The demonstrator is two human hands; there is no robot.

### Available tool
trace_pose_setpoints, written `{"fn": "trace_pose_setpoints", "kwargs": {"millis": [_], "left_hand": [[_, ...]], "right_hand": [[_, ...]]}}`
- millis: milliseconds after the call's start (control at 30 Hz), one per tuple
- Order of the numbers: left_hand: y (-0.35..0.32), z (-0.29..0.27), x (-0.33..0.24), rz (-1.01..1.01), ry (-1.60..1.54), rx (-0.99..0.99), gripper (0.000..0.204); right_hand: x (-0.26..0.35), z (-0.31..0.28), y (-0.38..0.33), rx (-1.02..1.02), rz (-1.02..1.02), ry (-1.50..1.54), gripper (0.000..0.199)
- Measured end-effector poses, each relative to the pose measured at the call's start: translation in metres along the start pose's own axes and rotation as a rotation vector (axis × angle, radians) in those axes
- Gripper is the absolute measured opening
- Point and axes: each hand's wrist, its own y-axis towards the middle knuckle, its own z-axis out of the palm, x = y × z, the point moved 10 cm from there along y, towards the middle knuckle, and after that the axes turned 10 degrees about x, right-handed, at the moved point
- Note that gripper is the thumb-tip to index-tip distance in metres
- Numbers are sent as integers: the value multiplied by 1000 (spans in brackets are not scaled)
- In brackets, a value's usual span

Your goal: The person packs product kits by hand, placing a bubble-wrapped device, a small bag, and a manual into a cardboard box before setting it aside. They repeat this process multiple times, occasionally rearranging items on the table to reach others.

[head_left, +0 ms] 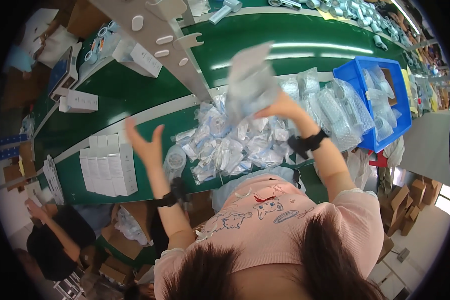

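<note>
My right hand is closed on a pale, partly clear plastic package, smeared by motion; what it contains I cannot make out. It is held up over a pile of small clear plastic bags with white and bluish pieces inside. Off to the left, my left hand hangs above the green table with fingers spread and nothing in it. Near that hand stands a row of white boxes. A clear-wrapped round item lies beside my left forearm.
Bubble-wrapped items lie right of the pile, against a blue plastic crate with wrapped parts inside. A grey metal post rises behind the pile. Light-blue parts cover the far right bench. Another person's arm shows at lower left.
</note>
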Motion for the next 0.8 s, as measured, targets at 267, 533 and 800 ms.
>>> {"fn": "trace_pose_setpoints", "kwargs": {"millis": [267,533,800], "left_hand": [[-33,-28,221,-541,921,427,80],[-38,17,158,-438,936,508,78],[-68,-65,215,-465,439,438,73]], "right_hand": [[-55,-179,64,-532,-103,26,75],[-124,-199,109,-591,20,-243,94],[-52,-71,68,172,386,-906,48]]}}
